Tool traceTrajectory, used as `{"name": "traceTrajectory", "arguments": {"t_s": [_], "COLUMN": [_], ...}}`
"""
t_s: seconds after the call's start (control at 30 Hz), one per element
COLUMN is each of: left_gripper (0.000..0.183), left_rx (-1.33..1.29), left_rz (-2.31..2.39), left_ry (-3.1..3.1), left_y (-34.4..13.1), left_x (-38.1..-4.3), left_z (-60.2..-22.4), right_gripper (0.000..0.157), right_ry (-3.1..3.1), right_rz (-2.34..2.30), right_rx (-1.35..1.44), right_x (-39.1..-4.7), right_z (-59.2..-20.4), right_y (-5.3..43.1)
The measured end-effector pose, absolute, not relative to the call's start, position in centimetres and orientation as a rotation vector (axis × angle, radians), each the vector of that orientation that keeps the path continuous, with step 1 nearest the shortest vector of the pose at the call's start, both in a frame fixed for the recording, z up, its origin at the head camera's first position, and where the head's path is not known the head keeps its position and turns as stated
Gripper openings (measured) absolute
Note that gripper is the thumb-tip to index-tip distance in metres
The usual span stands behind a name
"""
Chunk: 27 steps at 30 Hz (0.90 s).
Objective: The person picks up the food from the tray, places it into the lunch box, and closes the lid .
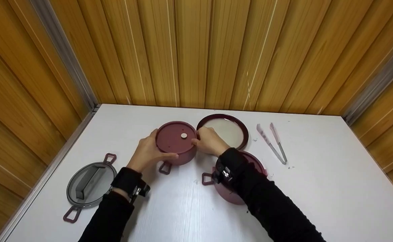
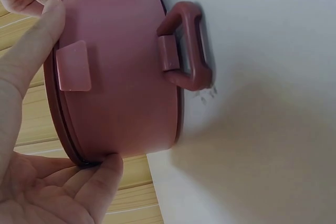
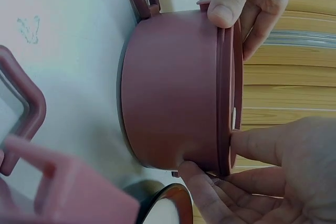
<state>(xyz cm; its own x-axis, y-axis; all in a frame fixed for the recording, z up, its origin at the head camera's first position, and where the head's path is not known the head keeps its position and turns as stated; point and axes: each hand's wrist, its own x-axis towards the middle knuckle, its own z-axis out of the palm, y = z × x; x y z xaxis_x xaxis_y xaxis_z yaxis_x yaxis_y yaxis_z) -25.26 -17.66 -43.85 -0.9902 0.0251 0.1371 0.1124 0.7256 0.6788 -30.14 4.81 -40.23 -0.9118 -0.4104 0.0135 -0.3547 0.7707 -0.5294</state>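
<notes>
A maroon lidded pot (image 2: 121, 72) stands on the table, its side handles low near the tabletop. On its maroon lid (image 1: 169, 136) is a small round white button (image 1: 184, 135). My left hand (image 1: 146, 153) grips the pot from the left, thumb along the near side by the lid's rim and fingers round the far side. At the right edge my right hand (image 1: 211, 141) pinches the lid's rim, the thumb on top and curled fingers below it. A side tab (image 2: 73, 66) shows between my left thumb and fingers.
Under my right forearm stands a second maroon pot (image 1: 228, 196), partly hidden. A cream plate (image 1: 221, 129) with a dark red rim lies behind my right hand. Tongs (image 1: 273, 144) lie farther right. At left is a grey-rimmed lid (image 1: 89, 185) with two maroon handles. Wood-patterned walls enclose the table.
</notes>
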Motion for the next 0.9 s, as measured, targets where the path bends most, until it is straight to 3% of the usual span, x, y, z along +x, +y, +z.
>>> {"name": "traceTrajectory", "arguments": {"t_s": [0.7,0.8,0.9], "left_gripper": [0.127,0.13,0.135], "left_rx": [-0.182,-0.183,-0.181], "left_rz": [-1.153,-1.173,-1.165], "left_ry": [-2.921,-2.935,-2.931], "left_y": [-18.0,-18.0,-17.9], "left_x": [-23.2,-23.1,-23.0], "left_z": [-43.1,-43.0,-43.1], "right_gripper": [0.026,0.038,0.075], "right_ry": [2.749,2.753,2.729], "right_rz": [-0.668,-0.63,-0.578], "right_rx": [-0.735,-0.737,-0.737], "right_x": [-27.9,-27.9,-27.9], "right_z": [-38.6,-38.5,-38.6], "right_y": [6.9,7.1,7.2]}}
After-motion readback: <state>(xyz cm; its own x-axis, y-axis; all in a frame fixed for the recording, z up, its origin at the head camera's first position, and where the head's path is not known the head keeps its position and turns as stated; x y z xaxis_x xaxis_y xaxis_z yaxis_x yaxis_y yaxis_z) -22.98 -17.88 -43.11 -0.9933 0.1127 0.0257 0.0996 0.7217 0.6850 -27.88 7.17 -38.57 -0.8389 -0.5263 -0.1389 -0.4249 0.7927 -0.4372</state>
